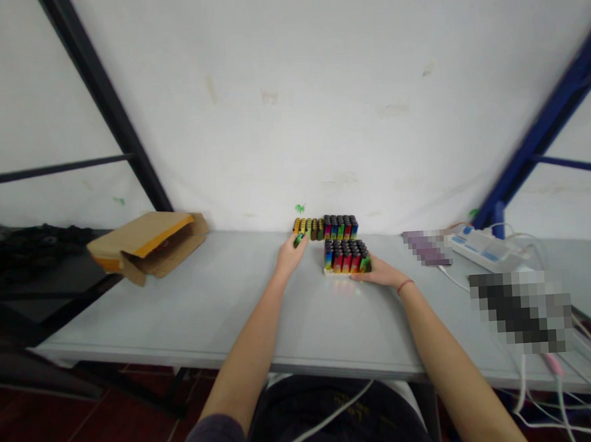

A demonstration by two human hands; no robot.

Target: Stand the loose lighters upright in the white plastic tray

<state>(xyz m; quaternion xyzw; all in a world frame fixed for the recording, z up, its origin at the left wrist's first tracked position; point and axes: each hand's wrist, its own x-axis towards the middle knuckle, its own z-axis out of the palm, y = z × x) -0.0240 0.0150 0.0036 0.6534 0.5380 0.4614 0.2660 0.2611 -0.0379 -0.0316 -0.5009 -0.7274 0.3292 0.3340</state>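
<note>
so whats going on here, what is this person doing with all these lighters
A person is handling disposable lighters at a grey folding table. Their left hand holds a green lighter beside a back row of upright lighters. Their right hand touches the side of a block of multicoloured lighters standing in rows. An opened cardboard box lies to the left, and a white power strip to the right.

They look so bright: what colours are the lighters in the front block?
The lighters show red, yellow, green bands, black tops; head view.
</note>
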